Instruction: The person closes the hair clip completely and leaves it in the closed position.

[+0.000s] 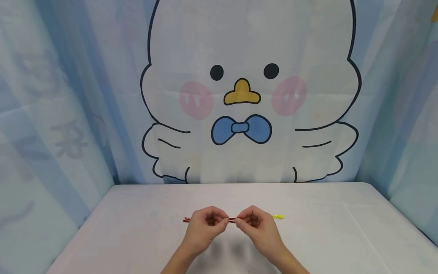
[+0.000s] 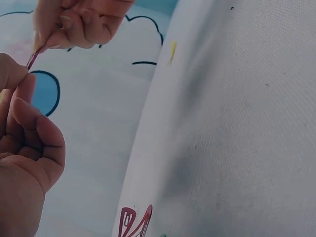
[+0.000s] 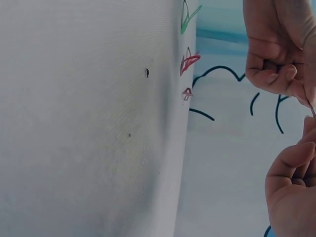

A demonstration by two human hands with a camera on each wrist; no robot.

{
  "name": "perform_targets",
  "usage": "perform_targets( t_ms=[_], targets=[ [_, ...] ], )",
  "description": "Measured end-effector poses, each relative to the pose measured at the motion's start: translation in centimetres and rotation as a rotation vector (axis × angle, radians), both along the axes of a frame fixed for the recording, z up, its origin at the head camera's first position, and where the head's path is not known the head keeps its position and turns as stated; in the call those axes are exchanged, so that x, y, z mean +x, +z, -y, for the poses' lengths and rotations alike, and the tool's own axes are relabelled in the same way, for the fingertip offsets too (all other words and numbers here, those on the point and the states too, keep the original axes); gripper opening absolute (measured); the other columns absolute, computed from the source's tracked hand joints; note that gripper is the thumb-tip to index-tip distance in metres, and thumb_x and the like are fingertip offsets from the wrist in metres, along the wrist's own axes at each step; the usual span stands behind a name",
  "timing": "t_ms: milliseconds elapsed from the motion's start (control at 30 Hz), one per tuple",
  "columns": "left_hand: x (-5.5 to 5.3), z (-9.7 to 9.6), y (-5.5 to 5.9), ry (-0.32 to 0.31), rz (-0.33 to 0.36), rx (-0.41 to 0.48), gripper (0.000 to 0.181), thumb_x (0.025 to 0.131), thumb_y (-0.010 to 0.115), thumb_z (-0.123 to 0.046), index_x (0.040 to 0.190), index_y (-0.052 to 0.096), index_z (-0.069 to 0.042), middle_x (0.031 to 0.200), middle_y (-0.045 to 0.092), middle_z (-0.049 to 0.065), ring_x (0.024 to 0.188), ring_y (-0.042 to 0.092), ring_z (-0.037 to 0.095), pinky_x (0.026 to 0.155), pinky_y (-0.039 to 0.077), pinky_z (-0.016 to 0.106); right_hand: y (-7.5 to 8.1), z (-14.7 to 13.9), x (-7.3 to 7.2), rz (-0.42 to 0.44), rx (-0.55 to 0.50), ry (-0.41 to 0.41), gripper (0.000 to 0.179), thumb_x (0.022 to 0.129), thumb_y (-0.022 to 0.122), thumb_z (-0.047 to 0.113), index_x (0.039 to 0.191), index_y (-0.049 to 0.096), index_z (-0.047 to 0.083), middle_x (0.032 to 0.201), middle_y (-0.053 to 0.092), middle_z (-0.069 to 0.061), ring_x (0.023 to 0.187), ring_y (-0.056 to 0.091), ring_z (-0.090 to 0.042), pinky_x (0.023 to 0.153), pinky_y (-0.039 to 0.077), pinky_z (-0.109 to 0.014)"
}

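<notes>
In the head view, a slim red snap hair clip (image 1: pixel 232 220) is stretched between my two hands, above the table. My left hand (image 1: pixel 207 230) pinches one end with thumb and forefinger. The other end is pinched by my right hand (image 1: pixel 259 230), its remaining fingers curled. The left wrist view shows the same clip (image 2: pixel 32 60) edge-on between the fingertips. Beyond my left hand lies another red hair clip (image 1: pixel 186 219), its parts spread apart in the left wrist view. A yellow hair clip (image 1: pixel 278 216) lies past my right hand.
A white cloth-covered table (image 1: pixel 318 236) stretches beneath the hands. The right wrist view shows a green clip (image 3: pixel 187 19) and a smaller red piece (image 3: pixel 187 94) near the table's far side. A printed curtain (image 1: pixel 246 160) hangs behind; dark specks dot the cloth.
</notes>
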State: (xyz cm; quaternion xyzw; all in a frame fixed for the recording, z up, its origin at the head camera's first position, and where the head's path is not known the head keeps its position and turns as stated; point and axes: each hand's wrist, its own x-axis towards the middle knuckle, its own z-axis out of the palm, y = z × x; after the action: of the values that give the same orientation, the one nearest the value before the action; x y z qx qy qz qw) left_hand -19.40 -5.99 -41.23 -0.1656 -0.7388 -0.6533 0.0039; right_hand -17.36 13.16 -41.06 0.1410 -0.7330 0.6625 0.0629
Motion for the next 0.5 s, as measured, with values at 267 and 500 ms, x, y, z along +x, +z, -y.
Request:
perform_targets(
  t_ms=[267, 500],
  targets=[
    [-0.02, -0.24, -0.2, 0.028, -0.01, -0.016, 0.005, 0.085, 0.075, 0.001, 0.088, 0.072, -0.002, 0.073, 0.062, 0.002, 0.064, 0.054, 0.01, 0.057, 0.043, 0.02, 0.04, 0.17, 0.06, 0.043, 0.034, -0.046, 0.012, 0.088, 0.076, 0.003, 0.091, 0.066, -0.002, 0.078, 0.064, -0.007, 0.067, 0.057, -0.011, 0.061, 0.046, -0.022],
    [0.14, -0.38, -0.04, 0.038, -0.015, -0.05, 0.007, 0.084, 0.076, 0.0, 0.089, 0.072, -0.004, 0.074, 0.062, 0.001, 0.066, 0.054, 0.011, 0.056, 0.044, 0.021, -0.23, 0.26, 0.04, 0.046, 0.046, -0.052, 0.012, 0.088, 0.076, 0.003, 0.09, 0.065, -0.003, 0.076, 0.064, -0.007, 0.065, 0.056, -0.01, 0.06, 0.046, -0.021]
  ],
)
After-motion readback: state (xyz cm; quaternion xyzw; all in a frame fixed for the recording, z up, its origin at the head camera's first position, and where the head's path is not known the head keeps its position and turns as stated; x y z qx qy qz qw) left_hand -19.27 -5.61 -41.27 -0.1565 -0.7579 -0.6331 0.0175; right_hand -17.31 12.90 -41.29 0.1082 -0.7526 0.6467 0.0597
